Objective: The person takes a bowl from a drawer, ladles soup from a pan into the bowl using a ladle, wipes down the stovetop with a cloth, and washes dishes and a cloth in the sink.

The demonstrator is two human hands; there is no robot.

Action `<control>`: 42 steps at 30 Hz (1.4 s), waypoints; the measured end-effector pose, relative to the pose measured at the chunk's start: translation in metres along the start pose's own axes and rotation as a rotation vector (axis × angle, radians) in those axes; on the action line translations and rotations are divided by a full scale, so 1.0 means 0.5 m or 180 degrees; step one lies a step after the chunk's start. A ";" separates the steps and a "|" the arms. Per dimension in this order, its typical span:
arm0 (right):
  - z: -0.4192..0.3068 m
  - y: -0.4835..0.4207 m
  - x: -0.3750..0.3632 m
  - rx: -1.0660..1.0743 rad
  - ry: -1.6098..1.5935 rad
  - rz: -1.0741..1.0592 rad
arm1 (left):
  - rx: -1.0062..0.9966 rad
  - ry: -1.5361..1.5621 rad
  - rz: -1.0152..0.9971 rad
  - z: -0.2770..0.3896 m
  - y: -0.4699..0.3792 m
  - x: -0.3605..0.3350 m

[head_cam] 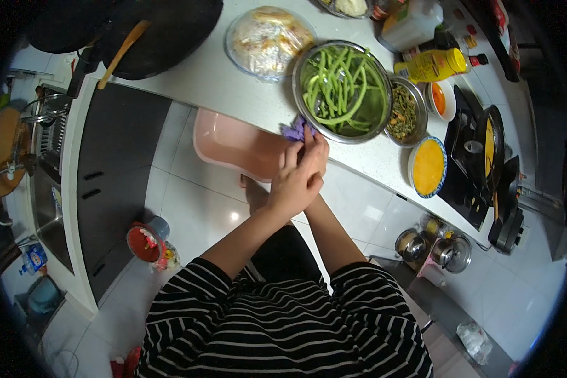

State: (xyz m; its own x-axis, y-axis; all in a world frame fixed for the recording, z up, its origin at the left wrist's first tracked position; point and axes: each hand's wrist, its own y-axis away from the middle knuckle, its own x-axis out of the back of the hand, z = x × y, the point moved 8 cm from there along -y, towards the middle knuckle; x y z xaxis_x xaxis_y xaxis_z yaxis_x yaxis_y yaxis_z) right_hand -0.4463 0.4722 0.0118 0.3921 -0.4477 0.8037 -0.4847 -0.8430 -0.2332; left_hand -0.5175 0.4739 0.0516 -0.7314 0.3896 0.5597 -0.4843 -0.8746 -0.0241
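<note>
My left hand (286,186) lies across my right hand (317,158), just off the counter's front edge. They overlap, and their inner sides are hidden. A crumpled purple cloth (294,131) lies at the counter edge by the fingertips; whether a hand grips it cannot be told. Beyond my hands, a large steel bowl (296,90) holds long green beans (333,87). To its right stand a smaller steel bowl with chopped greens (401,111) and a blue-rimmed bowl of yellow liquid (428,166). A covered dish (271,42) sits to the left. Below the counter is a pink plastic basin (238,141).
A black wok (170,47) with a wooden utensil (125,52) is at the back left. Bottles, including a yellow one (432,66), stand right of the beans, near a bowl with orange contents (438,98). A pan (491,146) is on the stove. Pots (411,244) stand low at right.
</note>
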 end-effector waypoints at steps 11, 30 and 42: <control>-0.126 -0.049 -0.137 -0.0754 -0.0641 -0.1246 | 0.0735 0.0019 0.0073 -0.158 -0.022 0.161; -0.157 -0.023 -0.160 -0.0214 -0.0788 -0.0624 | 0.0101 -0.0007 -0.0541 -0.166 -0.076 0.220; -0.183 -0.074 -0.130 0.0022 -0.0242 -0.0665 | -0.0061 0.0084 -0.0629 -0.158 -0.131 0.205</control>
State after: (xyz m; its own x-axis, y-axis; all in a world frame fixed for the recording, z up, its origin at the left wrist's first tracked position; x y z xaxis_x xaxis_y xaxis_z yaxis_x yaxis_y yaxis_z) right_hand -0.5255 0.5596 0.0181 0.5414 -0.2840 0.7913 -0.3815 -0.9217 -0.0698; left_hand -0.5987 0.5937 0.0451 -0.6335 0.5608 0.5332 -0.6285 -0.7748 0.0682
